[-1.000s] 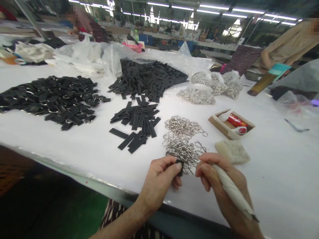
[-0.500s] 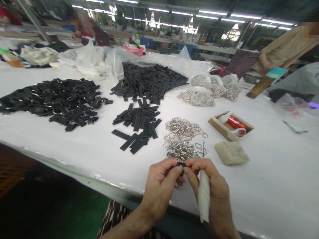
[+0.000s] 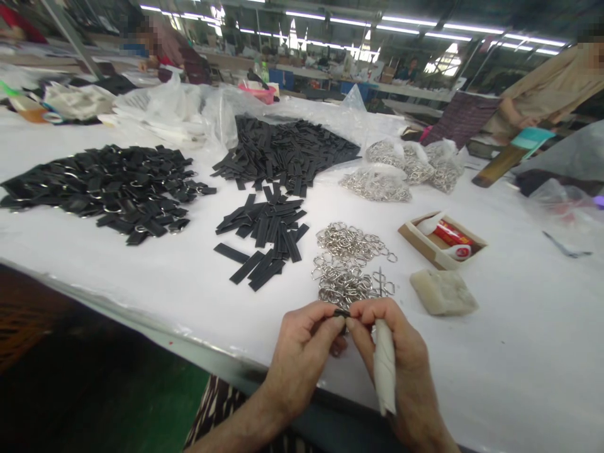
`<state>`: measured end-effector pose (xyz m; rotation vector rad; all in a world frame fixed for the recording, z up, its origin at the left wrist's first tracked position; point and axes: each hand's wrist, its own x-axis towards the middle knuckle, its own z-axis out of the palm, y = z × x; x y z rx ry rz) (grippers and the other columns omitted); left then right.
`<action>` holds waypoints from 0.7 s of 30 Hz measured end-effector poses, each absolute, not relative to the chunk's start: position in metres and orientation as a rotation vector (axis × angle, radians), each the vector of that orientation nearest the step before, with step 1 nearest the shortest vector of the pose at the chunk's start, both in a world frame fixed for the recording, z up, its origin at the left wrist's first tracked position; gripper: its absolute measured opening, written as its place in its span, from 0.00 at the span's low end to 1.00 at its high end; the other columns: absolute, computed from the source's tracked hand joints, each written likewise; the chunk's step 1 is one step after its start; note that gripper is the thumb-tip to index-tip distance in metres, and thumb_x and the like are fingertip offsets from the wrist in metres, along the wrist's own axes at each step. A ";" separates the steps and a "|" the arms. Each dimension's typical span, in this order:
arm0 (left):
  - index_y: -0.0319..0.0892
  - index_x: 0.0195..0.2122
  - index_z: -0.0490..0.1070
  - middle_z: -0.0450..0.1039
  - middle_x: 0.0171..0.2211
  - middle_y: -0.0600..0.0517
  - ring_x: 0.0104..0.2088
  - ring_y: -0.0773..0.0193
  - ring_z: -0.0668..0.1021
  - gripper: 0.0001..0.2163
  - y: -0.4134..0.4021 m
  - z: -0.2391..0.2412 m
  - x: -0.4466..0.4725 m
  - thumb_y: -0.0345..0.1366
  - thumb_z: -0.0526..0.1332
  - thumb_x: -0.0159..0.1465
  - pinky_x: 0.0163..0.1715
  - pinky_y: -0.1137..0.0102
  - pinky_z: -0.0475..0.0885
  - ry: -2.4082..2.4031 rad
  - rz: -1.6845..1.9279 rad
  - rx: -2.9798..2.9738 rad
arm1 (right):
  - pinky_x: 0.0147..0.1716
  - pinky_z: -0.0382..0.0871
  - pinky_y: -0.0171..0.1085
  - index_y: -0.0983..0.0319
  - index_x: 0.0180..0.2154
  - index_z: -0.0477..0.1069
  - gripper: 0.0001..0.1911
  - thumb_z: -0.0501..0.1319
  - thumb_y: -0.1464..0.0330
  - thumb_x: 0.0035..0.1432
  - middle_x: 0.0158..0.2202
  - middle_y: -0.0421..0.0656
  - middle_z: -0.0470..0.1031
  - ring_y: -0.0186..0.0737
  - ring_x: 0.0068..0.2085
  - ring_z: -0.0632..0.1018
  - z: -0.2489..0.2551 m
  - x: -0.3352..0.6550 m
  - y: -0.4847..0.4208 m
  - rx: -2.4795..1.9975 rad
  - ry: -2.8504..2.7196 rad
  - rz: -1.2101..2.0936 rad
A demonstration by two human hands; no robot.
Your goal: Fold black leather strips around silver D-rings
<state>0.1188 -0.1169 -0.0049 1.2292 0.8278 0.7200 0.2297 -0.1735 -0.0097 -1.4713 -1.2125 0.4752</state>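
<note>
The left hand (image 3: 304,352) keeps its fingers pinched on a small black piece (image 3: 342,313) at the near edge of the white surface (image 3: 141,277), beside the heap of metal rings (image 3: 349,264). The right hand (image 3: 406,368), apart a second ago, now pinches that piece too, its fingers clasping a white paper-wrapped tool (image 3: 384,371). Print on the red-and-white tube (image 3: 450,234) is too small to read.
</note>
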 end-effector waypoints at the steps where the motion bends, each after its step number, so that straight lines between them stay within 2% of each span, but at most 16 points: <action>1: 0.38 0.26 0.72 0.69 0.22 0.53 0.26 0.65 0.72 0.08 -0.116 -0.004 0.117 0.33 0.57 0.61 0.29 0.73 0.68 0.823 0.710 1.211 | 0.23 0.69 0.26 0.58 0.30 0.60 0.07 0.58 0.72 0.58 0.25 0.35 0.72 0.32 0.25 0.74 -0.008 0.232 -0.174 -1.480 -1.219 0.491; 4: 0.38 0.28 0.72 0.71 0.24 0.52 0.28 0.65 0.74 0.07 -0.110 0.001 0.107 0.33 0.56 0.61 0.32 0.72 0.69 0.863 0.719 1.191 | 0.19 0.68 0.26 0.59 0.29 0.63 0.07 0.61 0.67 0.56 0.24 0.37 0.73 0.33 0.23 0.74 -0.003 0.244 -0.179 -1.564 -1.314 0.467; 6: 0.38 0.26 0.72 0.69 0.25 0.52 0.26 0.66 0.74 0.07 -0.103 0.004 0.096 0.33 0.57 0.60 0.30 0.72 0.70 0.903 0.802 1.229 | 0.16 0.66 0.26 0.59 0.29 0.65 0.07 0.61 0.64 0.55 0.20 0.35 0.71 0.32 0.18 0.72 -0.004 0.256 -0.185 -1.641 -1.393 0.426; 8: 0.38 0.24 0.71 0.67 0.26 0.53 0.22 0.69 0.72 0.08 -0.095 0.007 0.083 0.33 0.58 0.59 0.26 0.73 0.69 0.962 0.893 1.294 | 0.17 0.68 0.27 0.58 0.36 0.68 0.08 0.61 0.62 0.56 0.19 0.35 0.71 0.34 0.16 0.73 -0.007 0.269 -0.190 -1.670 -1.453 0.361; 9: 0.38 0.24 0.71 0.67 0.25 0.54 0.21 0.69 0.71 0.08 -0.091 0.008 0.075 0.33 0.58 0.58 0.25 0.73 0.69 1.006 0.930 1.328 | 0.16 0.68 0.28 0.58 0.40 0.69 0.12 0.60 0.59 0.56 0.20 0.36 0.72 0.35 0.16 0.73 -0.009 0.275 -0.192 -1.654 -1.480 0.308; 12: 0.39 0.29 0.72 0.66 0.21 0.56 0.20 0.68 0.71 0.05 -0.073 0.010 0.046 0.34 0.59 0.58 0.24 0.72 0.69 1.228 1.037 1.456 | 0.14 0.67 0.32 0.57 0.44 0.71 0.19 0.59 0.53 0.55 0.23 0.41 0.76 0.41 0.19 0.76 -0.016 0.286 -0.196 -1.703 -1.469 0.120; 15: 0.40 0.37 0.72 0.68 0.22 0.56 0.21 0.65 0.73 0.09 -0.043 0.013 0.010 0.37 0.60 0.58 0.26 0.71 0.70 1.593 1.150 1.670 | 0.17 0.69 0.37 0.57 0.38 0.74 0.17 0.61 0.53 0.53 0.26 0.43 0.77 0.44 0.22 0.76 -0.023 0.292 -0.194 -1.747 -1.338 0.037; 18: 0.41 0.43 0.71 0.73 0.39 0.49 0.27 0.63 0.77 0.12 -0.007 0.017 -0.025 0.38 0.57 0.59 0.33 0.69 0.73 1.916 1.213 1.861 | 0.22 0.73 0.40 0.57 0.32 0.75 0.13 0.61 0.54 0.52 0.25 0.43 0.77 0.46 0.25 0.77 -0.029 0.295 -0.192 -1.668 -1.286 0.081; 19: 0.40 0.46 0.69 0.69 0.48 0.45 0.32 0.61 0.78 0.15 0.003 0.019 -0.034 0.37 0.56 0.60 0.33 0.69 0.73 1.981 1.248 1.878 | 0.24 0.73 0.41 0.57 0.31 0.75 0.13 0.61 0.55 0.52 0.25 0.43 0.77 0.47 0.27 0.77 -0.030 0.295 -0.192 -1.652 -1.282 0.086; 20: 0.38 0.51 0.64 0.59 0.57 0.40 0.37 0.57 0.78 0.19 0.010 0.019 -0.040 0.37 0.57 0.59 0.34 0.68 0.74 2.015 1.266 1.886 | 0.26 0.74 0.42 0.56 0.30 0.75 0.12 0.60 0.56 0.53 0.26 0.43 0.77 0.48 0.28 0.77 -0.031 0.295 -0.193 -1.648 -1.273 0.071; 21: 0.35 0.55 0.60 0.50 0.61 0.37 0.41 0.54 0.77 0.23 0.015 0.019 -0.043 0.38 0.57 0.59 0.34 0.68 0.74 2.033 1.290 1.888 | 0.28 0.74 0.43 0.56 0.30 0.74 0.11 0.60 0.57 0.54 0.27 0.43 0.77 0.48 0.31 0.77 -0.031 0.293 -0.194 -1.656 -1.257 0.045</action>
